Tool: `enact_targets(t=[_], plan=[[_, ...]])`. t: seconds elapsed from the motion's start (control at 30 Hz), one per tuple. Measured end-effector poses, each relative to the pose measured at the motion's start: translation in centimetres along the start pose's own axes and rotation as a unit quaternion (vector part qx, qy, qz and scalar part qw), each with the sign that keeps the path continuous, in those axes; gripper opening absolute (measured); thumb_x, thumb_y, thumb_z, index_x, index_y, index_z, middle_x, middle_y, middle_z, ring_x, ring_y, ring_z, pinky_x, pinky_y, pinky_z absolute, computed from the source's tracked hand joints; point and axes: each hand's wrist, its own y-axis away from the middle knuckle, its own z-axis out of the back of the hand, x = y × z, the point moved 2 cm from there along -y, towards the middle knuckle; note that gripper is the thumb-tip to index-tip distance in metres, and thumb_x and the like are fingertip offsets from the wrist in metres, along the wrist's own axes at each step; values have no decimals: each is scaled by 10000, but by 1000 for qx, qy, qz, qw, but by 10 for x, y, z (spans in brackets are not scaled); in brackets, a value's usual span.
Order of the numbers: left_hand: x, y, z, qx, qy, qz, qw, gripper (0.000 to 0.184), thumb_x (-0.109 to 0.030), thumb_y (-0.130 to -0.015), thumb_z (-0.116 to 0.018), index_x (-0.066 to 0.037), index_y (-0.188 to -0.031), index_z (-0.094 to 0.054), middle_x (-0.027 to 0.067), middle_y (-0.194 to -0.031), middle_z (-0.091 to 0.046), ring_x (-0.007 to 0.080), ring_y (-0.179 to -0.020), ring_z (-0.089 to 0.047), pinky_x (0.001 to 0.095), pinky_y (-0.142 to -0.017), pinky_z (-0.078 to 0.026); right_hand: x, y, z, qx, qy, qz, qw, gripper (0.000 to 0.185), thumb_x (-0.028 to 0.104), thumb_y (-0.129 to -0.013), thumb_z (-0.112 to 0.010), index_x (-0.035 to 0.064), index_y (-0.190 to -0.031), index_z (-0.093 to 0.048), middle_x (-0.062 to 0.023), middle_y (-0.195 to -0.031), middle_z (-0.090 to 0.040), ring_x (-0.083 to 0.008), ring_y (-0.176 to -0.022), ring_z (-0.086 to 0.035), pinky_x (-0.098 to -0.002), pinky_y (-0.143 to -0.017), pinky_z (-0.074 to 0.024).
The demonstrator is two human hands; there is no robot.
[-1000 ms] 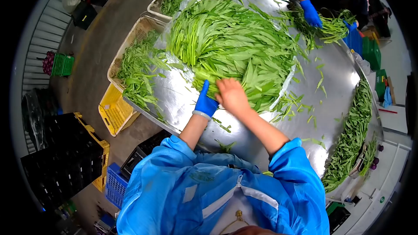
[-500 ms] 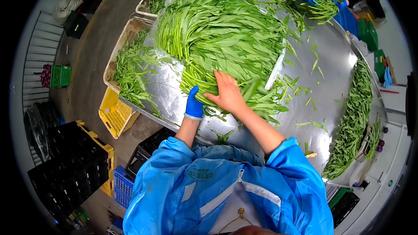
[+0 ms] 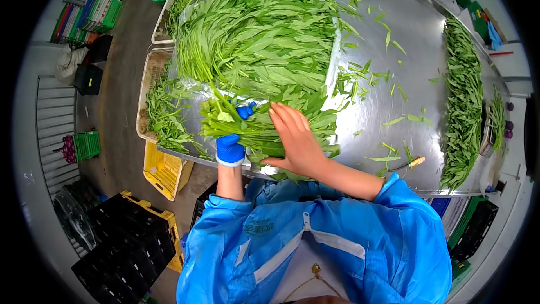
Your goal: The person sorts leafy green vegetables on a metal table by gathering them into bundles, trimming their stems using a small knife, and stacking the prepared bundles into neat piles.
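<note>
My left hand (image 3: 230, 149), in a blue glove, is wrapped round a bunch of leafy greens (image 3: 256, 126) near the stem ends; blue fingertips show beyond the stems. My bare right hand (image 3: 295, 141) lies against the leafy part of that bunch, its fingers stretched out and its thumb apart. Behind the bunch, a large heap of long-leaved greens (image 3: 264, 39) rests on clear plastic, stems toward the left. All of this is on a shiny metal table (image 3: 410, 73).
Pale crates (image 3: 147, 87) of greens line the table's left edge. A yellow crate (image 3: 163, 171) stands below. A long row of greens (image 3: 462, 101) lies at the right. A tool with a pale handle (image 3: 417, 162) and loose leaves lie on the table.
The bunch has come away from the heap toward my body, held in my left hand. My right hand has moved nearer with it. The view has shifted, and the other person's gloved hands have left it.
</note>
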Motion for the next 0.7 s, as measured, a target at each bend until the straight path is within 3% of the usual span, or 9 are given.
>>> enact_targets(t=[0.07, 0.1, 0.2, 0.23, 0.3, 0.37, 0.47, 0.53, 0.7], plan=[[-13, -3, -41, 33, -63, 37, 997, 671, -220, -634, -690, 2, -1235, -493, 129, -1188, -567, 289, -1193, -490, 412, -1090, -315, 3, -6, -3, -13, -2, -5, 1000, 1005, 400, -643, -796, -54, -1380, -285, -235, -1388, -351, -382, -1292, -332, -498, -1076, -261], [-11, 0, -58, -9, -29, 46, 998, 737, -214, -633, -702, 2, -1293, -454, 142, -1245, -546, 298, -1210, -479, 416, -1095, -310, -2, -4, -11, -71, 11, 0, 997, 996, 341, -639, -802, -47, -1386, -269, -237, -1316, -418, -382, -1234, -394, -476, -1060, -296], [-8, -6, -85, -27, 38, 24, 999, 795, -87, -691, -722, -23, -1388, -345, 133, -1357, -466, 280, -1224, -478, 394, -1052, -374, -25, -4, -4, -9, -40, -72, 997, 936, 232, -627, -785, -58, -1361, -282, -248, -1234, -465, -387, -1156, -452, -455, -988, -370], [-4, -7, -86, -34, -36, 35, 998, 786, -85, -701, -719, -23, -1388, -343, 126, -1356, -466, 268, -1218, -483, 387, -1044, -381, -26, -3, 3, -44, -46, -70, 996, 875, 177, -635, -750, -61, -1345, -298, -241, -1149, -502, -383, -1057, -496, -425, -939, -408], [5, -9, -91, -46, -181, 53, 981, 766, -81, -720, -713, -24, -1387, -340, 112, -1354, -466, 242, -1206, -491, 373, -1027, -395, -28, 1, 12, -57, -46, -106, 992, 899, 179, -639, -765, -64, -1358, -283, -215, -1130, -516, -366, -1052, -498, -421, -947, -400], [14, 3, -100, -55, -161, 26, 985, 657, -56, -741, -692, -9, -1333, -412, 98, -1300, -508, 211, -1167, -508, 340, -984, -418, -19, 3, 20, -16, 19, -129, 991, 894, 207, -655, -767, -85, -1357, -295, -196, -1090, -535, -343, -1039, -505, -406, -928, -402], [16, 4, -102, -98, -145, 42, 984, 621, -35, -720, -691, 0, -1295, -456, 100, -1251, -544, 214, -1133, -530, 333, -967, -428, -4, 14, 8, -16, 178, -39, 983, 863, 274, -688, -754, -111, -1334, -331, -198, -1136, -521, -328, -1050, -497, -397, -941, -397], [7, -5, -97, -122, -203, 27, 971, 655, -43, -698, -681, -6, -1306, -441, 111, -1187, -584, 231, -1079, -570, 371, -976, -430, 2, 22, 23, -10, 122, -12, 992, 817, 334, -717, -733, -47, -1344, -372, -209, -1239, -491, -342, -1151, -460, -406, -1013, -361], [-52, -41, -65, 151, 36, -55, 986, 652, -163, -716, -644, -75, -1319, -414, 80, -1090, -632, 257, -1064, -560, 457, -1039, -359, -38, 78, 83, -66, -56, 1, 996, 695, 205, -732, -734, 47, -1333, -422, -177, -1357, -440, -355, -1262, -399, -439, -1045, -342]])
